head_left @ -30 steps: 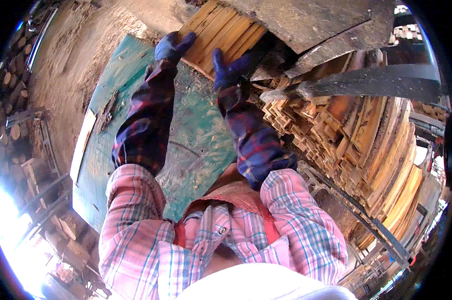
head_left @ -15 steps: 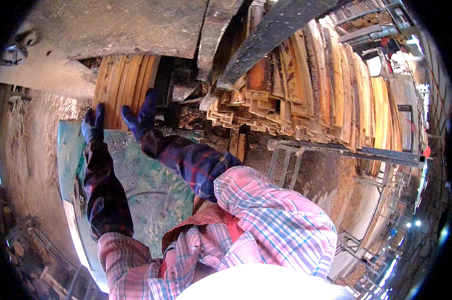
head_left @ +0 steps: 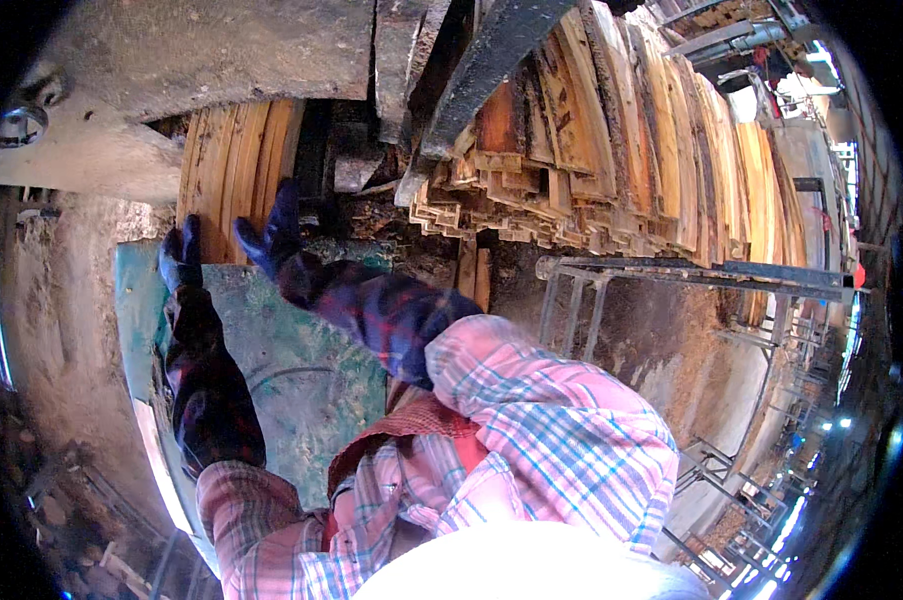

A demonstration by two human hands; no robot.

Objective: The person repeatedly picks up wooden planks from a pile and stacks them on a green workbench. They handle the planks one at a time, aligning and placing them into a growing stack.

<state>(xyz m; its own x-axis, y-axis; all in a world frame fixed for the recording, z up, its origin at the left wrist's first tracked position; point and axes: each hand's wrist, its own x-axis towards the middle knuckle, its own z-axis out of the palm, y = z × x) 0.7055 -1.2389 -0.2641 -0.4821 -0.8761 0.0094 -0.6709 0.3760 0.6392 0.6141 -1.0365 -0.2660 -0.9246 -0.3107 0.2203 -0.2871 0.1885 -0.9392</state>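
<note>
A row of light-brown wooden boards point(head_left: 226, 150) lies side by side, its far end passing under a large dusty metal housing. Both of my hands wear dark blue gloves. At the boards' near left edge, my left hand point(head_left: 180, 255) has its fingers along the side and its thumb over the top. My right hand point(head_left: 274, 235) grips the right edge the same way, thumb on the boards and fingers reaching along the side. A worn green tabletop point(head_left: 291, 350) lies below my forearms, meeting the boards' near end.
A large stack of rough planks point(head_left: 611, 150) stands to the right beyond a dark slanted beam point(head_left: 491, 75). A metal frame point(head_left: 581, 300) stands in front of it. The dusty housing point(head_left: 221, 55) overhangs the far side. Sawdust covers the ground point(head_left: 61, 320) at left.
The view has shifted slightly, so the plank stack sits a little higher in the picture. Both hands keep their hold at the sides of the boards.
</note>
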